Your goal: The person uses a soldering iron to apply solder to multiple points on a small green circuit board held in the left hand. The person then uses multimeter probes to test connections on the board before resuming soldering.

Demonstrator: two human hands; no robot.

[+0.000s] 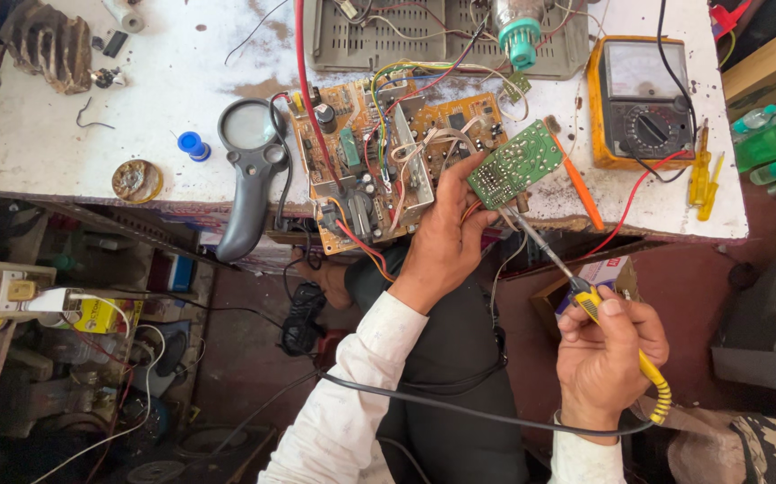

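My left hand (pixel 442 235) is clamped on the small green circuit board (pixel 515 164), fingers pinching its lower edge so it tilts up over the front edge of the surface (pixel 65 134), just beside the big brown circuit board (pixel 379 152) with its tangle of coloured wires. My right hand (pixel 605 351) is wrapped tight around the yellow handle of the soldering iron (pixel 576 287), whose tip comes up to the bottom edge of the green board. That board strikes me as light and stiff but brittle, with delicate parts on its face, so the bare edges are where I'd keep my grip, never the components. The iron is slim and its metal end probably hot; the handle is the only safe hold. A magnifying glass (pixel 249 170) lies to the left, and an orange meter (pixel 641 100) to the right
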